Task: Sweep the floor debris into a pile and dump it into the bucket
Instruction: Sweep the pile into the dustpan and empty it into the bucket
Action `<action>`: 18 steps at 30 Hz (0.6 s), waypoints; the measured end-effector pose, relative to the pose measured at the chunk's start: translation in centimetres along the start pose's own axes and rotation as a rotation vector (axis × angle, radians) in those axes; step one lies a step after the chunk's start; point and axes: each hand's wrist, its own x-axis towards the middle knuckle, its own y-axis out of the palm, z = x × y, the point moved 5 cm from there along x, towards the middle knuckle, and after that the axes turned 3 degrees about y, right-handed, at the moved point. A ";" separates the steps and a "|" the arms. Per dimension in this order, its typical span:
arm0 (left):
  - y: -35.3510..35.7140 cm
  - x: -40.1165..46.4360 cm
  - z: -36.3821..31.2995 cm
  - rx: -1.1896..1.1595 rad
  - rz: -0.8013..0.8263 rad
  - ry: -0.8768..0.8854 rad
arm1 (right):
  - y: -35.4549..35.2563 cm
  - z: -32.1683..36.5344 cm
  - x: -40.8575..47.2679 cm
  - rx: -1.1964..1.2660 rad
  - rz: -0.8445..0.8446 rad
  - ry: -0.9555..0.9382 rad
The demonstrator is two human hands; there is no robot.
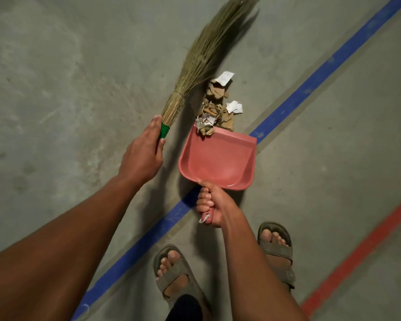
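— What have you got hold of?

— My left hand (pixel 141 154) is closed around the green-wrapped grip of the grass broom (pixel 208 49), bristles fanned out ahead of it. My right hand (pixel 214 206) is fisted tight on the handle of the pink dustpan (pixel 218 158).

— And the debris?

— The pile of paper and cardboard scraps (pixel 218 105) sits just beyond the pan's front lip, a few bits already over the edge, beside the blue floor line (pixel 310 89).

— What might go wrong?

— A hard flick could scatter the light scraps past the pan. If the lip lifts, bits slide under. I can't see the bucket.
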 end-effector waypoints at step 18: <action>5.7 5.9 -0.2 -0.008 0.138 0.038 | -7.8 7.8 -4.1 -0.383 -0.150 0.103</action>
